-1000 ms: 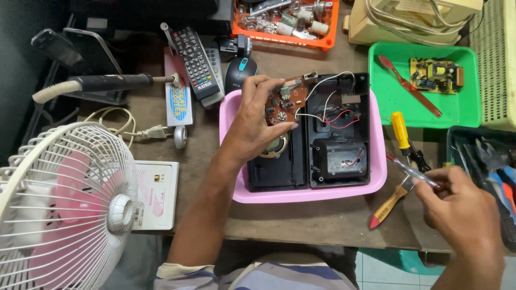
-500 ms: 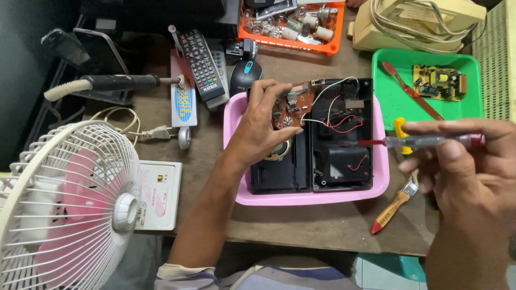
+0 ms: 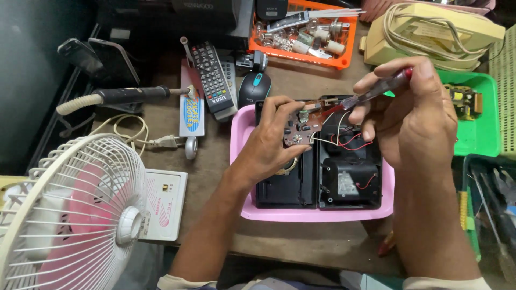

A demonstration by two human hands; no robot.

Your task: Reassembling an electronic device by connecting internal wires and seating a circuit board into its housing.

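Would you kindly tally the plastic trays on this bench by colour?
Pink tray: 1
Orange tray: 1
Green tray: 1
Total: 3

The left hand holds a circuit board over the pink one.

Single view, head-mounted, looking steeply down and forward over the counter (image 3: 215, 177) from the person's own position. Both forearms enter from the bottom edge; the hands meet near frame centre, close to the lens, above the pink tray (image 3: 317, 214). Far edge of the counter runs along the top of frame, with the orange tray (image 3: 344, 59) there. White fan (image 3: 70, 215) fills the lower left corner, very near the camera. No second view for comparison.
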